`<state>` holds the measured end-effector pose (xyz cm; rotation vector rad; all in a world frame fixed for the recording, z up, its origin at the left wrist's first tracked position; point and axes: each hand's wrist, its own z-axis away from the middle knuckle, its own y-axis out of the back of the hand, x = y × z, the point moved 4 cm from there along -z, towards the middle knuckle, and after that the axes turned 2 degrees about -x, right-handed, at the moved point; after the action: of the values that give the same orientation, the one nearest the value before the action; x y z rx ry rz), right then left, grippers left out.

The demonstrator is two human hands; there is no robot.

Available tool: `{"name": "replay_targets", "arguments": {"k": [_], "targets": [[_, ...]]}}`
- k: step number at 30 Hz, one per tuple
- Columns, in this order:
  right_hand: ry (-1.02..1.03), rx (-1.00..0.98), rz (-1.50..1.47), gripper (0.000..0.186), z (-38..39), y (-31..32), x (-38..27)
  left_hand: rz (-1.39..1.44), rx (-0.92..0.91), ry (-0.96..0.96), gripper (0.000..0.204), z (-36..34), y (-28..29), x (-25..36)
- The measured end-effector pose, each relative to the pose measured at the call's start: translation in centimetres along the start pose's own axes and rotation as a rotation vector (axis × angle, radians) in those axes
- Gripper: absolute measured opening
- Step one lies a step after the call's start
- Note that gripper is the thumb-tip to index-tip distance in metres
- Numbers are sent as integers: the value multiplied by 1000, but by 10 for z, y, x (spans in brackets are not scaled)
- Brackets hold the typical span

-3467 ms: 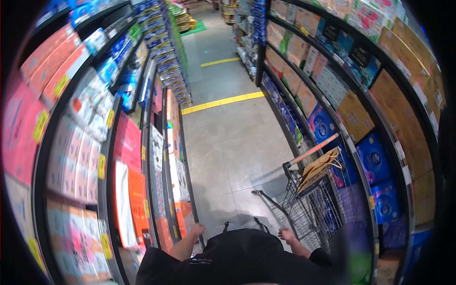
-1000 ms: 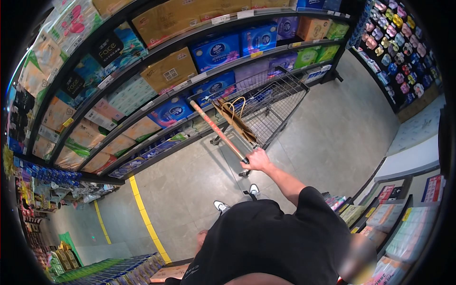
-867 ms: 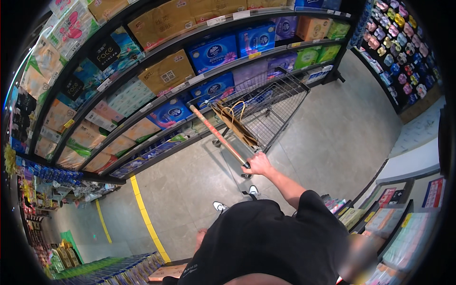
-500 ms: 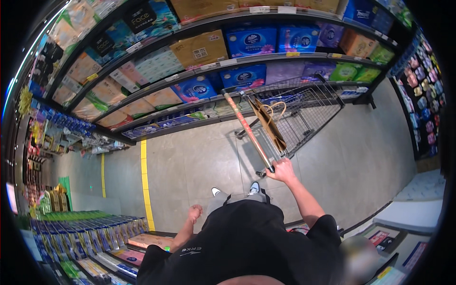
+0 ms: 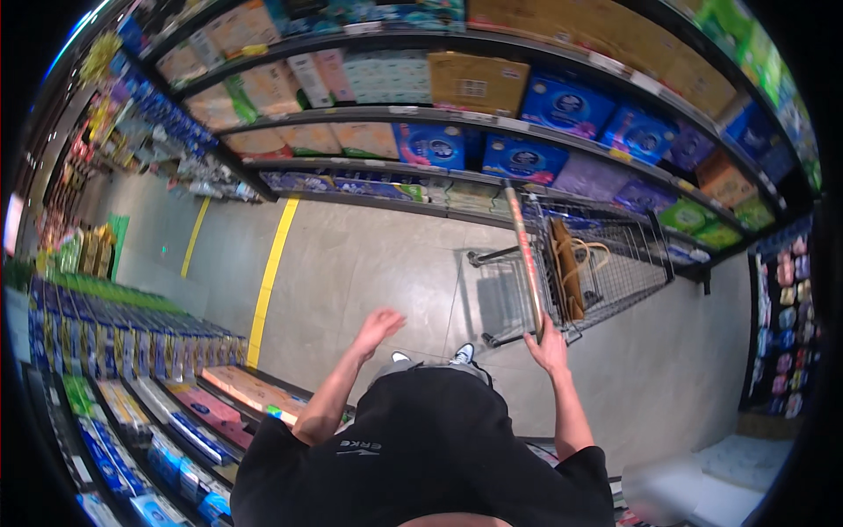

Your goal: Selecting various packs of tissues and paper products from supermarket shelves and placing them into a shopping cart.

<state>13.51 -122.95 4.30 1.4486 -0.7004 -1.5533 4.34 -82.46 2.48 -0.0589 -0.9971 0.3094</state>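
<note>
My right hand (image 5: 550,344) is closed round the near end of the shopping cart's handle bar (image 5: 528,260). The wire shopping cart (image 5: 637,263) stands to the right, its basket pointing away from me. Inside it, close to the handle, a brown paper bag (image 5: 567,277) with looped handles stands upright. My left hand (image 5: 381,328) hangs in the air above the floor, left of my feet. Its fingers are loosely bent and apart, with nothing in them.
Across the aisle, a long shelf (image 5: 479,120) holds tissue packs, among them blue packs (image 5: 525,160) and a brown carton (image 5: 479,85). Stacked boxes (image 5: 140,338) line the near left. Yellow tape (image 5: 274,279) crosses the grey floor (image 5: 369,255). Small goods hang on a rack (image 5: 783,316) at right.
The view has turned left, so shelves and cart sit farther right. My left hand has lifted forward from my side and its fingers have loosened. My right hand stays on the handle bar.
</note>
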Motion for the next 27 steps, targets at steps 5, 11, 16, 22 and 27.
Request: {"name": "replay_targets", "arguments": {"k": [5,11,16,22,27], "targets": [[-237,-49,108,51,-21,-20,-7,251,-637,-533,24,109,-61,194],[-287,79,201,46,-34,-26,-17,84,-846,-1110,20,240,-38,300],[-272,119,241,45,-47,-32,-29,510,-1031,-1109,40,278,-15,303],[-341,125,337,58,-59,-46,-29,589,-1113,-819,49,286,60,296],[-372,146,335,62,-63,-61,-47,478,-975,-1031,34,261,94,276]]}}
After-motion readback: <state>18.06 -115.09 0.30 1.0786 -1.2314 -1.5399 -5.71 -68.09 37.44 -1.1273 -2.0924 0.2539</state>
